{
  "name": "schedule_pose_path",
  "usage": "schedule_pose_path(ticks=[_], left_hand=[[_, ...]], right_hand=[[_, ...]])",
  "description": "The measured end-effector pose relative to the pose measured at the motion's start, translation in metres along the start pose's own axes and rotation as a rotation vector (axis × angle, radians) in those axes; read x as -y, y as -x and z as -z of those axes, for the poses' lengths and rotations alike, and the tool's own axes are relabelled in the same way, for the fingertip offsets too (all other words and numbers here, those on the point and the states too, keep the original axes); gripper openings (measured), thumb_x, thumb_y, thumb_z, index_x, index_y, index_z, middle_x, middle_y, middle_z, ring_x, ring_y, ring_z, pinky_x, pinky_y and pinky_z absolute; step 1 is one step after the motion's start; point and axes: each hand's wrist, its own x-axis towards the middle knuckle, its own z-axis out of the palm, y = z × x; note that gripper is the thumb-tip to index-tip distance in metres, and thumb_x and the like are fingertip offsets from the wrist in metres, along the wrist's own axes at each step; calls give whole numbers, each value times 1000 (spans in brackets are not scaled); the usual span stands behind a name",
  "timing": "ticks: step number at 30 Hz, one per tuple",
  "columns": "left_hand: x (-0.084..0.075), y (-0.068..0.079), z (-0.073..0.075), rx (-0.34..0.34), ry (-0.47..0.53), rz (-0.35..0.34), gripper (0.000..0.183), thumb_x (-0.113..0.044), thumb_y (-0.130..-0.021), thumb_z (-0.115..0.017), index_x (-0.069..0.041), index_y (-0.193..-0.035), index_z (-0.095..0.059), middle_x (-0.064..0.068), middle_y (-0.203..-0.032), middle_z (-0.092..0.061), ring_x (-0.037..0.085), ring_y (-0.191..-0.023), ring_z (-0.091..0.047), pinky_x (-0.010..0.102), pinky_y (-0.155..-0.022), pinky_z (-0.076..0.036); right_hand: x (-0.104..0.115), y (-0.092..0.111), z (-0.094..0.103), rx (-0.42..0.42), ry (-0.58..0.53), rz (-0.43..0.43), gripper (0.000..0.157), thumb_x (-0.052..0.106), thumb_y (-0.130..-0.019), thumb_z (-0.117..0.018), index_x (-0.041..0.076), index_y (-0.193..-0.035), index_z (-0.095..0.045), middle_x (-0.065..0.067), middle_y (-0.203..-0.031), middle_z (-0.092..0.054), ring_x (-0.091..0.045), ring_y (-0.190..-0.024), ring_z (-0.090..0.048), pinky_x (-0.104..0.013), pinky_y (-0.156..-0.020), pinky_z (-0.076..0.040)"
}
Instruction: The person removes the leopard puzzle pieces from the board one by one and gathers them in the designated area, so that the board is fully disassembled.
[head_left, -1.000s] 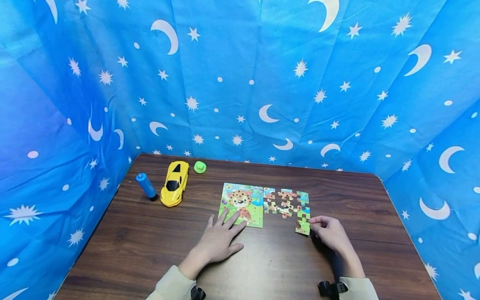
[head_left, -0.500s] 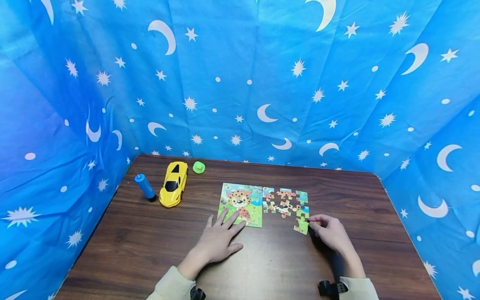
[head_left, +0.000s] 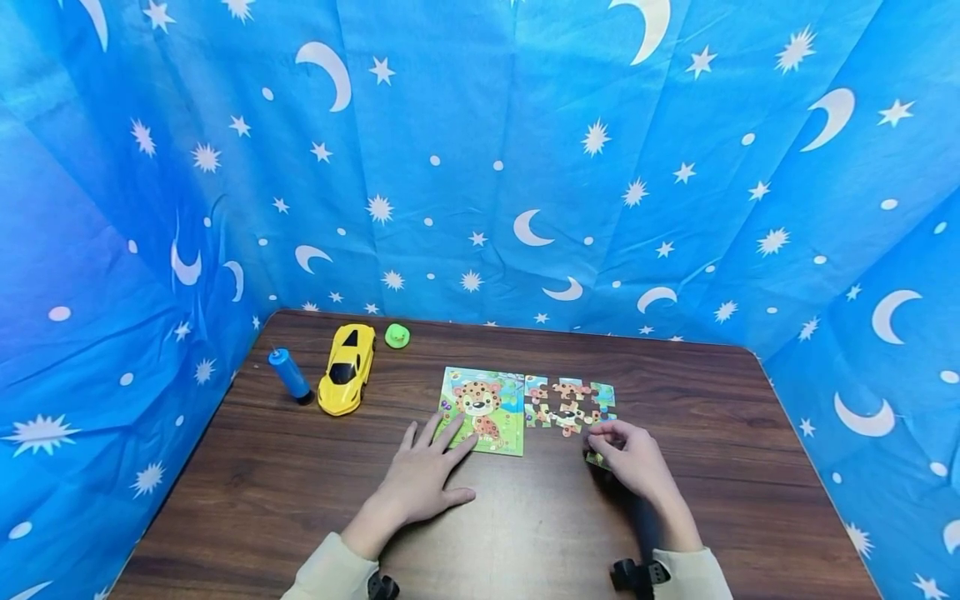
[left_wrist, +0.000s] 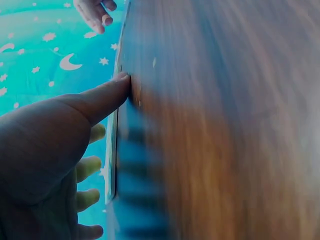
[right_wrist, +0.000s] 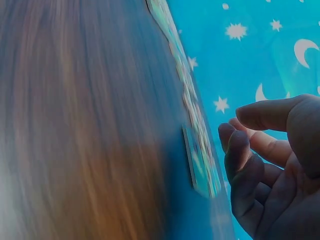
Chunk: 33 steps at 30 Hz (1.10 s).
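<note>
In the head view my left hand [head_left: 420,479] lies with fingers spread, its fingertips on the lower edge of a square picture card [head_left: 512,433] showing a spotted leopard cub. Right of the card lies a partly joined jigsaw puzzle [head_left: 570,419] with the same cub on it. My right hand [head_left: 641,467] is over the puzzle's lower right corner and covers most of a green jigsaw piece [head_left: 596,460]. The right wrist view shows this hand's thumb and bent fingers a little apart with nothing between them, beside the puzzle's edge [right_wrist: 204,167].
A yellow toy car [head_left: 347,371], a blue cylinder [head_left: 290,375] with a thin tip and a small green toy duck [head_left: 397,336] stand at the back left of the brown wooden table [head_left: 525,533]. Blue cloth with moons and stars [head_left: 480,183] hangs around the table.
My right hand has moved left, from the right edge of the lower right jigsaw piece to over it. My left hand has slid slightly left along the card.
</note>
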Motion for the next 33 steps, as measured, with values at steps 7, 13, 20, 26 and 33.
schedule_pose_path(ticks=[7,13,20,26,33], left_hand=[[13,7,-1,18,39,32,78,-70,-95,-60,-32,-161,-42,5,-172,-21,39,-155,-21,70,-115,-25],[16,9,0,19,57,32,79,-68,-94,-62,-31,-161,-42,5,-172,-22,39,-153,-25,69,-114,-28],[17,8,-1,46,45,39,80,-70,-94,-60,-32,-162,-39,4,-172,-20,38,-154,-24,68,-114,-28],[16,7,-1,44,54,41,79,-69,-95,-60,-32,-162,-40,4,-172,-21,37,-154,-24,69,-114,-27],[15,8,0,25,65,39,78,-66,-95,-63,-30,-160,-44,6,-171,-24,39,-153,-25,69,-114,-27]], right_hand=[[23,-5,-28,56,-114,15,12,11,-99,-70,3,-108,-73,-7,-84,-70,-21,-69,-65,-30,-60,-50],[43,-12,-56,91,-142,50,15,10,-96,-73,5,-110,-74,-3,-84,-70,-20,-66,-64,-29,-57,-50],[61,-19,-86,151,-92,113,21,14,-93,-76,7,-113,-75,4,-88,-70,-13,-65,-63,-31,-62,-51],[71,-25,-104,190,11,134,23,23,-91,-81,12,-111,-76,7,-89,-69,-9,-70,-60,-34,-71,-49],[76,-25,-113,158,74,125,27,22,-85,-86,14,-109,-76,5,-88,-66,-11,-71,-55,-36,-70,-48]])
